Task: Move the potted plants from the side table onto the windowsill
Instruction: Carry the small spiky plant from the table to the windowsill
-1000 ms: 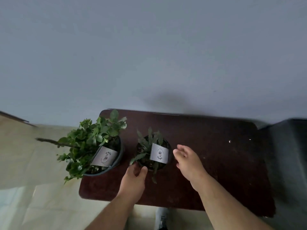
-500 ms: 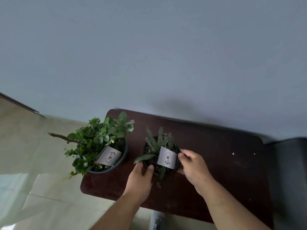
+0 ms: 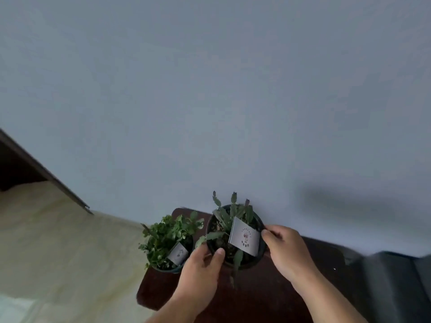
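Observation:
A small black pot with a spiky long-leaved plant (image 3: pixel 225 223) and a white label card is held between both hands, raised above the dark brown side table (image 3: pixel 263 290). My left hand (image 3: pixel 200 273) grips its left rim, thumb over the soil. My right hand (image 3: pixel 285 250) clasps its right rim. A second dark pot with a bushy green plant (image 3: pixel 169 238) and its own label stands on the table's left corner, just left of my left hand. No windowsill is in view.
A plain grey-blue wall fills the upper view behind the table. Pale tiled floor (image 3: pixel 58 252) lies to the left, with a dark wooden edge (image 3: pixel 44 171) at the far left. A dark grey object (image 3: pixel 396 283) stands right of the table.
Both hands closed on the spiky plant's pot and lifted it off the table toward me. The view swung up and right. The bushy plant stayed put.

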`<action>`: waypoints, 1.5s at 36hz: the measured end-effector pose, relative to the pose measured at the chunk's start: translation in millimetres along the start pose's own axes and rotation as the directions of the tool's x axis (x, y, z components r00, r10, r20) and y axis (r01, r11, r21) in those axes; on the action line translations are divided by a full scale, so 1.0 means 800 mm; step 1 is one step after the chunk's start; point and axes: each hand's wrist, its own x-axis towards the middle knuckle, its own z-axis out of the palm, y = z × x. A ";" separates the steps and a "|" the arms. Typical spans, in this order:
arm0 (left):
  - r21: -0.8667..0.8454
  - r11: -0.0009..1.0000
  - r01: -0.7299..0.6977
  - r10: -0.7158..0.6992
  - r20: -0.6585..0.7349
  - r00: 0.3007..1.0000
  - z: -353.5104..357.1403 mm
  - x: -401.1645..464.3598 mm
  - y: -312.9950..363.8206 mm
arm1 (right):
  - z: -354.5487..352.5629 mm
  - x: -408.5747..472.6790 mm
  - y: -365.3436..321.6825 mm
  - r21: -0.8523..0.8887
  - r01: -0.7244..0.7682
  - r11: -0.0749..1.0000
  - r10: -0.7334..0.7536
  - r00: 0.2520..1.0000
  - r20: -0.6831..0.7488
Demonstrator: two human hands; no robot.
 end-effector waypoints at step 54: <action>-0.351 0.884 -0.309 -0.132 -0.821 0.556 -0.784 -0.447 -0.245 | 0.826 -0.436 -0.399 0.092 0.561 0.822 -0.436 0.518 0.736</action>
